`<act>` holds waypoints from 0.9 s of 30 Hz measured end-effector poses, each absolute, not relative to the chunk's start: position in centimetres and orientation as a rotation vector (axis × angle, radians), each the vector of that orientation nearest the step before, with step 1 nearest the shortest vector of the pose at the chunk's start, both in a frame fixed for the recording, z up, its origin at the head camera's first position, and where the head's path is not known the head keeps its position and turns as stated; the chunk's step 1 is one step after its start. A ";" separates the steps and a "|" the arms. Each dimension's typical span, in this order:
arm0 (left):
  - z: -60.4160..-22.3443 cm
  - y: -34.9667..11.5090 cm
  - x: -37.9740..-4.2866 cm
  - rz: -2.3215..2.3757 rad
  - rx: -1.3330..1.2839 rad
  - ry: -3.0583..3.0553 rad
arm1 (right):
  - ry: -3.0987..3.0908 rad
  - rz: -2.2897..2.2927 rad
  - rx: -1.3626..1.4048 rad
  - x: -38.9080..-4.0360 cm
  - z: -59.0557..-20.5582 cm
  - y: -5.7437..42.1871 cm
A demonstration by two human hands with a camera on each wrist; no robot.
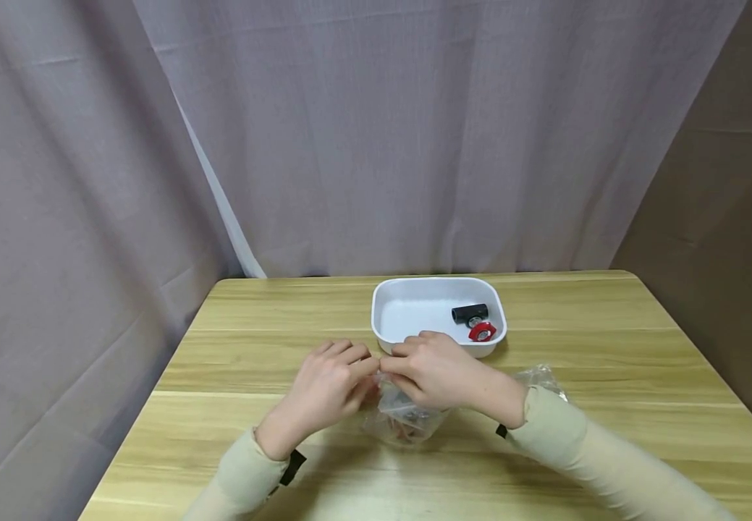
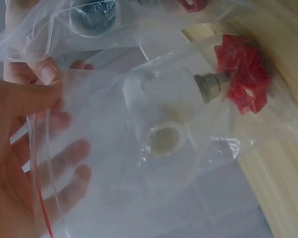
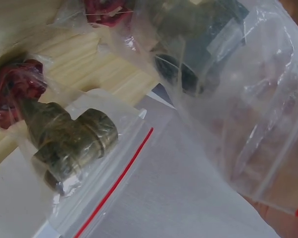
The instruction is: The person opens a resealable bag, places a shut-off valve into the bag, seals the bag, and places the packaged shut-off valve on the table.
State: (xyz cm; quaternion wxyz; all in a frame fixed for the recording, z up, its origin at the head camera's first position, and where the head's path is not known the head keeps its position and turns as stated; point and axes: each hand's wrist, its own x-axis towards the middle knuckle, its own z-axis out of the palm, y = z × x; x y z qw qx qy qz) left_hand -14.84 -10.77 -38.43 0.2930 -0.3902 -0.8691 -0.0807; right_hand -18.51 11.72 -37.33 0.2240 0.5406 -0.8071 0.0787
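My left hand (image 1: 330,383) and right hand (image 1: 437,373) meet over the table, fingertips together at the edge of a clear zip bag (image 2: 109,183). Inside that bag, a white pipe valve (image 2: 164,94) with a red handwheel (image 2: 243,74) shows in the left wrist view. The left thumb presses on the bag's mouth beside its red zip line, the other fingers spread behind the plastic. Right fingertips (image 2: 47,74) pinch the same corner. A second bag with a dark grey-green valve (image 3: 193,44) lies close by my right hand.
Beyond the hands stands a white tray (image 1: 408,286) holding a black valve (image 1: 470,313) with a red handwheel (image 1: 482,332). Another clear bag (image 1: 538,376) lies by the right forearm. The right wrist view shows a bagged brass valve (image 3: 72,141). A curtain (image 1: 376,145) hangs behind the table.
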 end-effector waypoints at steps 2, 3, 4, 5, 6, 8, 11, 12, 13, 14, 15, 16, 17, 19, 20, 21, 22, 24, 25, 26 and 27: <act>-38.5 -10.9 -14.8 -0.220 -1.042 -2.315 | -2.221 0.214 1.498 -18.5 -37.4 11.8; -38.5 -11.0 -14.7 -0.220 -1.043 -2.316 | -2.220 0.214 1.501 -18.5 -37.4 11.9; -38.5 -11.0 -14.7 -0.220 -1.044 -2.318 | -2.218 0.213 1.504 -18.5 -37.4 12.0; -38.5 -11.1 -14.7 -0.219 -1.045 -2.318 | -2.218 0.213 1.504 -18.5 -37.4 12.0; -38.5 -11.2 -14.6 -0.220 -1.048 -2.319 | -2.217 0.213 1.505 -18.5 -37.4 12.1; -38.5 -11.4 -14.6 -0.215 -1.050 -2.316 | -2.214 0.210 1.509 -18.5 -37.4 12.3; -38.4 -11.8 -14.6 -0.211 -1.048 -2.312 | -2.204 0.202 1.514 -18.5 -37.4 12.4; -38.4 -11.9 -14.5 -0.211 -1.049 -2.309 | -2.201 0.199 1.518 -18.6 -37.4 12.3; -38.4 -12.1 -14.5 -0.208 -1.049 -2.310 | -2.199 0.198 1.521 -18.6 -37.5 12.3; -38.4 -12.3 -14.5 -0.206 -1.049 -2.314 | -2.197 0.196 1.525 -18.7 -37.6 12.3; -38.4 -12.4 -14.5 -0.207 -1.049 -2.316 | -2.198 0.196 1.528 -18.7 -37.6 12.3; -38.5 -12.6 -14.5 -0.210 -1.049 -2.320 | -2.198 0.197 1.528 -18.7 -37.7 12.3; -38.5 -12.8 -14.4 -0.212 -1.049 -2.323 | -2.199 0.198 1.527 -18.8 -37.7 12.3; -38.4 -13.2 -14.3 -0.212 -1.048 -2.326 | -2.202 0.202 1.523 -18.8 -37.7 12.4; -38.4 -13.4 -14.3 -0.210 -1.046 -2.326 | -2.202 0.202 1.520 -18.7 -37.7 12.4; -38.3 -13.6 -14.3 -0.209 -1.043 -2.326 | -2.202 0.204 1.517 -18.7 -37.7 12.5; -38.3 -13.8 -14.3 -0.209 -1.041 -2.327 | -2.201 0.206 1.514 -18.7 -37.6 12.5; -38.3 -14.1 -14.2 -0.203 -1.032 -2.325 | -2.199 0.208 1.514 -18.8 -37.6 12.5; -38.3 -14.3 -14.2 -0.200 -1.027 -2.327 | -2.199 0.208 1.515 -18.8 -37.6 12.5; -38.3 -14.4 -14.2 -0.197 -1.021 -2.331 | -2.200 0.210 1.515 -18.8 -37.6 12.6; -38.3 -14.6 -14.2 -0.197 -1.016 -2.334 | -2.202 0.212 1.515 -18.9 -37.6 12.6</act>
